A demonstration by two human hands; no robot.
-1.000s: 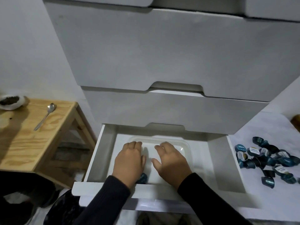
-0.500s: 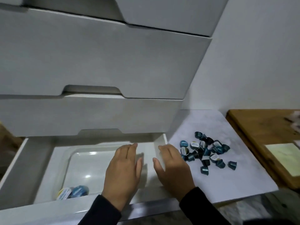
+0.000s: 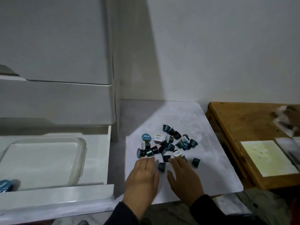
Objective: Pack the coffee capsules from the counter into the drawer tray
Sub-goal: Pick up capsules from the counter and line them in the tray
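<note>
Several dark blue and teal coffee capsules (image 3: 167, 144) lie in a loose heap on the white marbled counter (image 3: 211, 159). My left hand (image 3: 142, 177) and my right hand (image 3: 183, 176) hover flat, fingers straight, just in front of the heap; the fingertips reach its nearest capsules and hold nothing. One capsule (image 3: 161, 166) lies between the two hands. To the left, the open white drawer (image 3: 103, 159) holds a clear plastic tray (image 3: 78, 159). A blue capsule (image 3: 6, 185) lies at the tray's near left corner, cut off by the frame edge.
Closed white drawer fronts (image 3: 56, 101) rise above the open drawer. A wooden board (image 3: 243, 125) with a pale yellow sheet (image 3: 267, 156) and some papers borders the counter on the right. A white wall stands behind.
Both hands left the drawer tray and moved right to the capsule heap on the counter. The view swung right with them, leaving the capsules put in the tray behind.
</note>
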